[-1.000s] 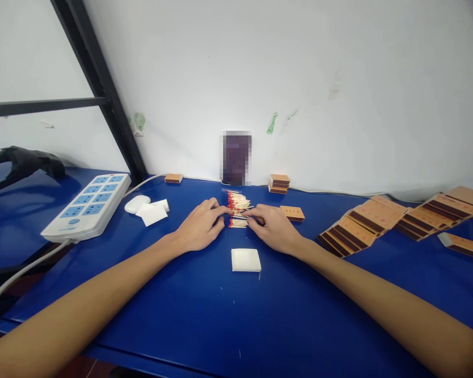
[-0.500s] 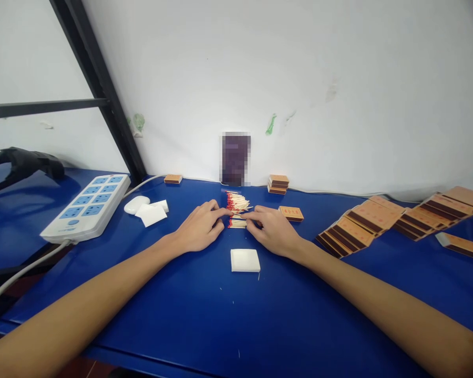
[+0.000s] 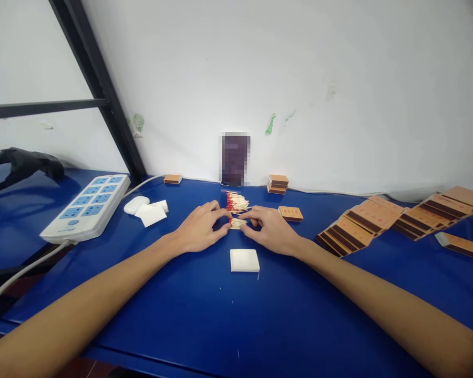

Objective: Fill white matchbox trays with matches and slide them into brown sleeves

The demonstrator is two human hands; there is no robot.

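Note:
A small bundle of red-tipped matches (image 3: 238, 224) lies on the blue table between my two hands. My left hand (image 3: 201, 228) has its thumb and forefinger closed on the red-headed end of it. At the bare-wood end, the thumb and forefinger of my right hand (image 3: 271, 231) grip from the other side. Just behind is a larger loose pile of matches (image 3: 237, 201), heads to the left. Nearer to me lies a white matchbox tray (image 3: 245, 260). Beside my right hand rests an orange matchbox (image 3: 290, 213).
Several flat matchbox sleeves (image 3: 362, 223) overlap on the right, with another matchbox (image 3: 465, 245) nearby. Stacked matchboxes (image 3: 278, 184) stand by the wall. On the left are a power strip (image 3: 89, 205), white pieces (image 3: 152, 213) and a single matchbox (image 3: 173, 179).
My thumbs and forefingers have closed in on the front matches from both ends. Those matches now sit as a tighter bundle, apart from the pile behind.

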